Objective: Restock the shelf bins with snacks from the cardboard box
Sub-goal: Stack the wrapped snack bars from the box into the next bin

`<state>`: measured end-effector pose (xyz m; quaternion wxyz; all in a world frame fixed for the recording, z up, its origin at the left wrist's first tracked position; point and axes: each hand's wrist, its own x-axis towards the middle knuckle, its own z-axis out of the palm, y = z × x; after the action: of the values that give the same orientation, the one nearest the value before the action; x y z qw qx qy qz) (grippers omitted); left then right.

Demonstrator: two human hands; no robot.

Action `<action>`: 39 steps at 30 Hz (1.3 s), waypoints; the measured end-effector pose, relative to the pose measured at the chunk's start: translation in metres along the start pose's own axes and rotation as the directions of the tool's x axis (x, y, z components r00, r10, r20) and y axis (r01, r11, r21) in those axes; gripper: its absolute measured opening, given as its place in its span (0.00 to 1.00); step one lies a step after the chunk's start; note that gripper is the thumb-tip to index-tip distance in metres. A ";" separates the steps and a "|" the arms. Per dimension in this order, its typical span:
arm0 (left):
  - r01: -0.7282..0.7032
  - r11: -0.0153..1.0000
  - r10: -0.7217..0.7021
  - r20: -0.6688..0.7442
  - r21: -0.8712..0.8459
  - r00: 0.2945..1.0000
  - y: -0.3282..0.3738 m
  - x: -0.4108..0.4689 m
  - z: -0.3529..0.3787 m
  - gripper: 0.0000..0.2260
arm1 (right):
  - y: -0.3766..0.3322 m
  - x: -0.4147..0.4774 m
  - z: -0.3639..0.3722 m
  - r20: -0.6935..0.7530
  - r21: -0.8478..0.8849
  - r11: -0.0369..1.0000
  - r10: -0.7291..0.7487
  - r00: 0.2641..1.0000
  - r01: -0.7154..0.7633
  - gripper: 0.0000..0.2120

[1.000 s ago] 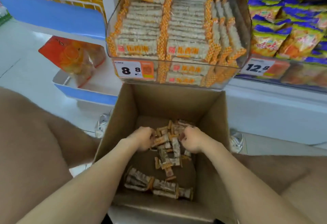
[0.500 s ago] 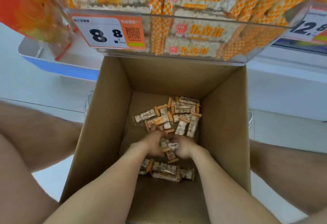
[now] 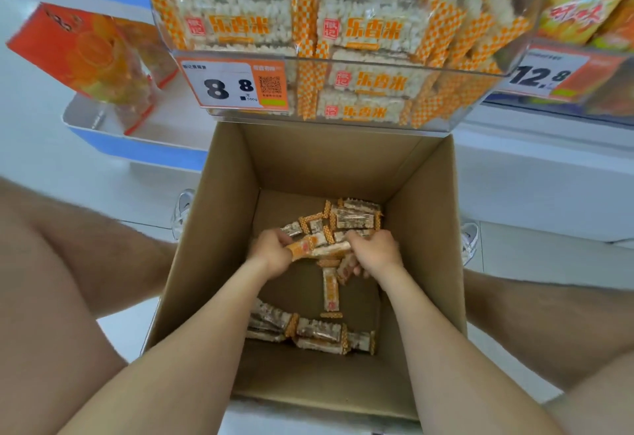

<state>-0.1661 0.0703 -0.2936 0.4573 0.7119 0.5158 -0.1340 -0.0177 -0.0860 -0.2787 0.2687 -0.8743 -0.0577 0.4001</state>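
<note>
An open cardboard box (image 3: 223,215) stands on the floor between my knees. Several small rice-bar snacks in orange-checked wrappers (image 3: 355,216) lie on its bottom, with another cluster (image 3: 315,331) nearer me. Both hands are down inside the box. My left hand (image 3: 271,252) and my right hand (image 3: 374,252) grip a bundle of snack bars (image 3: 322,249) between them, and a few bars dangle under the right hand. Above the box a clear shelf bin (image 3: 343,64) is packed with the same snacks.
A price tag reading 8.8 (image 3: 235,86) hangs on the bin's front. To the right is a bin of yellow and purple bags (image 3: 583,12) with a 12.8 tag (image 3: 545,74). A red-orange packet (image 3: 85,53) sits in a low blue-edged tray at left. My shoes (image 3: 182,211) flank the box.
My hands have gathered a bundle of bars together and raised it slightly off the box bottom. The view has come closer to the bin and box.
</note>
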 end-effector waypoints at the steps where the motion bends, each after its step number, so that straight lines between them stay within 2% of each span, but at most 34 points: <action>1: -0.021 1.000 0.020 -0.014 -0.022 1.000 0.004 -0.004 -0.006 0.10 | -0.004 -0.004 -0.005 -0.081 0.004 1.000 -0.010 0.997 0.010 0.29; 4: -0.133 0.990 0.131 -0.046 -0.044 0.990 0.020 -0.021 -0.026 0.13 | -0.018 -0.021 -0.024 -0.259 -0.092 0.991 -0.116 0.959 0.095 0.28; 8: -0.249 0.966 0.249 -0.007 -0.070 0.968 0.040 -0.038 -0.051 0.17 | -0.036 -0.043 -0.046 -0.312 -0.124 0.974 -0.217 0.925 0.187 0.26; 12: -0.177 0.955 0.208 0.114 -0.236 0.971 0.045 -0.051 -0.067 0.20 | -0.045 -0.059 -0.056 -0.286 -0.152 0.960 -0.271 0.919 0.236 0.30; 17: -0.083 0.890 0.197 0.214 -0.448 0.957 0.057 -0.064 -0.071 0.19 | -0.051 -0.071 -0.063 -0.238 -0.155 0.950 -0.303 0.923 0.272 0.30; 21: -0.070 0.847 0.228 0.242 -0.526 0.943 0.067 -0.072 -0.073 0.17 | -0.056 -0.075 -0.064 -0.195 -0.081 0.976 -0.214 0.957 0.201 0.30; 24: -0.074 0.845 0.261 0.288 -0.529 0.921 0.072 -0.074 -0.074 0.17 | -0.061 -0.075 -0.065 -0.218 -0.038 0.986 -0.166 0.962 0.161 0.31; 26: -0.086 0.848 0.286 0.315 -0.524 0.905 0.072 -0.073 -0.074 0.17 | -0.063 -0.074 -0.065 -0.221 0.017 0.984 -0.171 0.960 0.179 0.30; 28: -0.075 0.832 0.290 0.317 -0.549 0.903 0.074 -0.074 -0.073 0.16 | -0.064 -0.074 -0.066 -0.209 0.151 0.965 -0.179 0.961 0.212 0.30; 30: -0.084 0.819 0.275 0.260 -0.568 0.926 0.078 -0.075 -0.072 0.14 | -0.066 -0.076 -0.071 -0.192 0.361 0.911 -0.137 0.972 0.200 0.30; 32: -0.135 0.839 0.242 0.139 -0.528 0.960 0.078 -0.074 -0.072 0.11 | -0.067 -0.080 -0.079 -0.111 0.531 0.836 -0.095 0.989 0.140 0.30; 34: -0.120 0.843 0.187 0.078 -0.524 0.979 0.074 -0.072 -0.075 0.14 | -0.067 -0.084 -0.085 0.019 0.625 0.777 -0.112 0.994 0.076 0.28; 36: -0.050 0.821 0.137 0.111 -0.569 0.984 0.071 -0.073 -0.077 0.17 | -0.065 -0.087 -0.085 0.095 0.645 0.762 -0.168 0.981 0.068 0.22; 39: 0.036 0.767 0.127 0.206 -0.641 0.970 0.075 -0.083 -0.081 0.13 | -0.062 -0.091 -0.076 0.031 0.481 0.849 -0.266 0.964 0.219 0.14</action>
<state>-0.1607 0.0795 -0.1563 0.7338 0.5044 0.4545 -0.0229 -0.0162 -0.0939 -0.1456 0.5194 -0.7474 -0.0807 0.4064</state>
